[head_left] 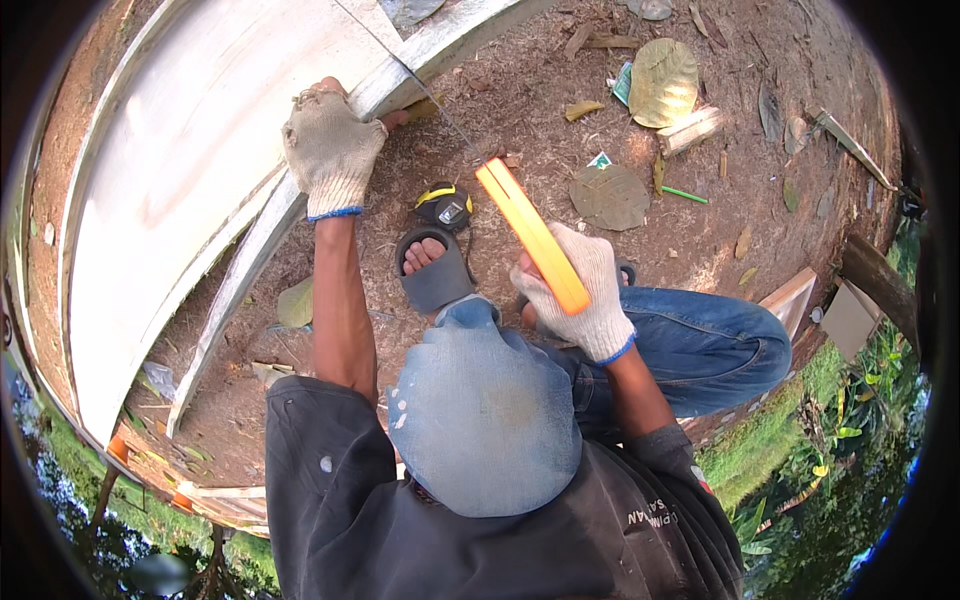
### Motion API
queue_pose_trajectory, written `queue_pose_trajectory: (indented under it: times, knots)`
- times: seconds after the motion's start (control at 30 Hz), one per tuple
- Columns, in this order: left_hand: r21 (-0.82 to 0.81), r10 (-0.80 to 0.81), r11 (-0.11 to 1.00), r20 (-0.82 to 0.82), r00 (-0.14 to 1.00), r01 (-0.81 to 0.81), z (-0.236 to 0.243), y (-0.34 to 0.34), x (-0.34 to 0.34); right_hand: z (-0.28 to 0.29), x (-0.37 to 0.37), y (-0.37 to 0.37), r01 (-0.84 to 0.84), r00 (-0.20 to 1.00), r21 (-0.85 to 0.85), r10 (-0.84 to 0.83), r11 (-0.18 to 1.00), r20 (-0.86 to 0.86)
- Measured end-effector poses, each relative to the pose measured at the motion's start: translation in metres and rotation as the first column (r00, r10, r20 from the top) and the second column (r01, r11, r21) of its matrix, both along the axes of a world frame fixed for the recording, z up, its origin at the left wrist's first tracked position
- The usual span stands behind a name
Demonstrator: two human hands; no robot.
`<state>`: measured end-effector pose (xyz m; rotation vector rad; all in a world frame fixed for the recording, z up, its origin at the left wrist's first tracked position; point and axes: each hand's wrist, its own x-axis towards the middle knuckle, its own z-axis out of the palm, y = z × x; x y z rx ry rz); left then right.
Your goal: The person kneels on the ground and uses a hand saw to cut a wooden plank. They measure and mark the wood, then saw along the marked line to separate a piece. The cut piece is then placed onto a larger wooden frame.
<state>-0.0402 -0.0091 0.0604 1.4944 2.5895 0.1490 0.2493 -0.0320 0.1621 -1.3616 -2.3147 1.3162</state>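
My right hand [590, 285], in a cream knitted glove with a blue cuff edge, is closed around the orange handle [535, 235] of a handsaw. Seen almost edge-on, the thin saw blade [437, 112] runs up and left from the handle and crosses a pale wooden strip [415, 62]. My left hand [335, 150], in a matching glove with bare fingertips, grips that strip just left of the blade, thumb on the near side. Beneath and beyond the strip lies a large pale wooden board [190, 130]. Whether the teeth are inside the wood cannot be made out.
A yellow-and-black tape measure [445, 206] lies on the dirt beside my sandalled foot [432, 265]. My bent knee [735, 345] is at the right. Dry leaves [665, 82], a small wood block [690, 130] and a green stick [685, 195] litter the ground.
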Motion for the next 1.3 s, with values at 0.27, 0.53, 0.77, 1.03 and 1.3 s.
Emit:
queue_pose_trajectory:
  times: [0.27,0.53,0.77,1.03,1.3]
  knots:
    - [-0.043,-0.023,0.999,0.084,0.996,0.026,0.013,0.014,-0.004,-0.022,-0.002,0.016,-0.010,1.000,0.063,0.009,0.998,0.019]
    - [-0.095,0.066,0.994,0.115,0.991,-0.056,0.017,0.006,-0.021,0.057,0.065,-0.031,-0.127,0.952,-0.134,0.159,0.983,0.262]
    - [0.002,-0.063,0.998,0.110,0.992,0.063,0.016,0.023,-0.001,-0.058,-0.032,0.049,-0.004,0.998,0.205,0.018,0.979,-0.066]
    - [-0.031,0.009,0.999,0.119,0.993,-0.005,0.017,0.002,-0.016,0.041,0.076,-0.046,-0.071,0.969,-0.149,0.104,0.986,0.224]
    - [-0.094,-0.039,0.994,0.117,0.992,0.051,0.016,0.017,-0.014,-0.050,-0.049,0.048,0.006,0.998,0.123,0.003,0.992,-0.069]
